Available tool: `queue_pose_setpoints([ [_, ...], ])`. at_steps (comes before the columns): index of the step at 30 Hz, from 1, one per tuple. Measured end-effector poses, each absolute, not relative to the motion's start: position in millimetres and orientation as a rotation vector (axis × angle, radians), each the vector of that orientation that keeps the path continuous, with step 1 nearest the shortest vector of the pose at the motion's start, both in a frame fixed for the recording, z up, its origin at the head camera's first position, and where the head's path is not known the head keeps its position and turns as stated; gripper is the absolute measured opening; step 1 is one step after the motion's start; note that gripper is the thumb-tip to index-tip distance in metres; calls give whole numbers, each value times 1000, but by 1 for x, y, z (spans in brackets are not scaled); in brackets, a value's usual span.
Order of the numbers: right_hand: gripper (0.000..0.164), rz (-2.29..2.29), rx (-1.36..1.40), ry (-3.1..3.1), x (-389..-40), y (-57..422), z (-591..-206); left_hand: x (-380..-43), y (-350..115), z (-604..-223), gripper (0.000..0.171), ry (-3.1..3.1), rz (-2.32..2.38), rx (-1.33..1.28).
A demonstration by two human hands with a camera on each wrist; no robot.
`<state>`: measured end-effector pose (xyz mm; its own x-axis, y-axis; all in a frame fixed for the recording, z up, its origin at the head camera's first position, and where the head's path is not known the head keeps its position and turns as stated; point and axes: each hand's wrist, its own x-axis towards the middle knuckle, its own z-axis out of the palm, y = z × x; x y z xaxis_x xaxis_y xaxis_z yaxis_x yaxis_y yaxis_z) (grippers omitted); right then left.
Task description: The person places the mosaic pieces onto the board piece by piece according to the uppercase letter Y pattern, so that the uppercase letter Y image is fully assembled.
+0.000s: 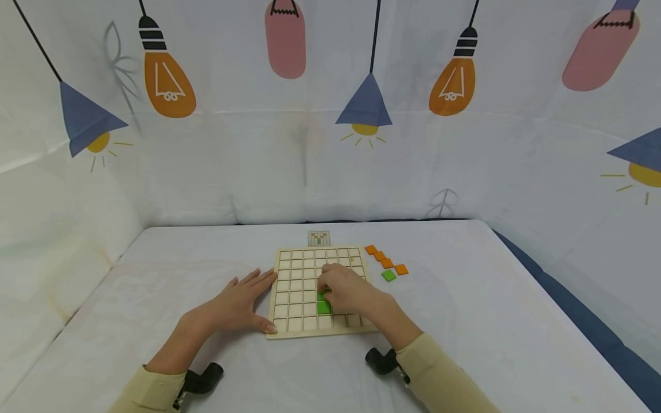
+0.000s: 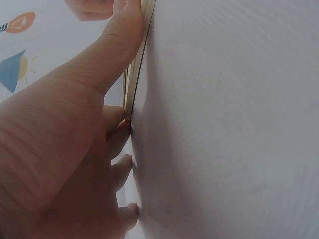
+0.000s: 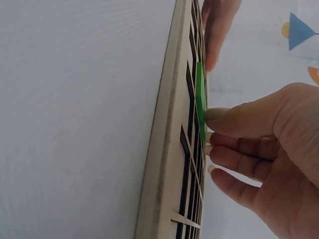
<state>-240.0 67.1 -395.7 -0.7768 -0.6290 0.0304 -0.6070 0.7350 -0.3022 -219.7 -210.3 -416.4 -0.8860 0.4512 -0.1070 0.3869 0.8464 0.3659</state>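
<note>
A wooden grid board [image 1: 289, 332] lies on the white table, its square cells framed by dark lines. My left hand [image 1: 234, 304] rests at its left side with fingers spread, fingertips at the edge and thumb on the near left corner. Over the middle of the board, my right hand [image 1: 351, 289] has its fingers bent down and pinches a green square tile [image 1: 321, 296], mostly hidden under the fingertips. Just in front of that one, another green tile [image 1: 323, 308] sits in a cell. In the right wrist view, the thumb [image 3: 217, 114] touches the green [image 3: 200, 94] at board level.
Several orange tiles [image 1: 387, 263] and one green tile [image 1: 389, 276] lie loose to the right of the board. Behind its far edge is a small pattern card [image 1: 319, 238]. A white curtain [image 1: 232, 166] printed with lamps hangs behind the table [image 1: 490, 321].
</note>
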Motion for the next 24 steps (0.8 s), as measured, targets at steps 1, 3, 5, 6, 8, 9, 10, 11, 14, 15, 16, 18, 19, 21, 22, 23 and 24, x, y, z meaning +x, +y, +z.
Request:
queue_pose_setpoints([
  [1,13,-457,-1022,2859,-240,67,-396,-220,-210,-416,120,2837,505,653],
  [3,13,-454,-1026,2857,-240,67,-395,-219,-211,-416,120,2840,501,658],
  [5,13,-457,-1027,2853,-240,68,-395,-219,-211,-416,120,2840,500,657],
  [6,14,-460,-1024,2850,-240,68,-396,-219,-211,-416,120,2839,500,656],
  [8,14,-466,-1018,2844,-241,69,-396,-220,-211,-416,120,2835,504,654],
  [9,15,-468,-1016,2840,-241,69,-396,-220,-211,-416,120,2834,505,654],
  [10,15,-474,-1015,2836,-242,70,-396,-220,-211,-416,120,2833,506,653],
  [11,15,-479,-1011,2832,-242,70,-396,-220,-210,-416,120,2832,506,653],
  [14,16,-480,-1001,2821,-241,71,-396,-220,-210,-416,120,2832,501,653],
  [15,16,-482,-995,2817,-241,71,-395,-220,-210,-417,120,2832,499,651],
  [16,16,-486,-989,2812,-241,72,-395,-220,-210,-417,120,2832,497,649],
  [18,17,-493,-978,2800,-240,73,-394,-220,-210,-417,120,2832,493,647],
  [19,17,-501,-975,2794,-240,75,-394,-220,-210,-417,120,2831,493,646],
  [21,18,-523,-972,2779,-240,78,-394,-220,-210,-416,120,2833,492,647],
  [22,18,-530,-975,2776,-241,80,-394,-220,-210,-416,120,2833,492,649],
  [23,19,-536,-975,2773,-242,82,-394,-220,-210,-416,120,2833,493,650],
  [24,19,-541,-974,2771,-242,84,-394,-220,-210,-416,120,2833,494,651],
])
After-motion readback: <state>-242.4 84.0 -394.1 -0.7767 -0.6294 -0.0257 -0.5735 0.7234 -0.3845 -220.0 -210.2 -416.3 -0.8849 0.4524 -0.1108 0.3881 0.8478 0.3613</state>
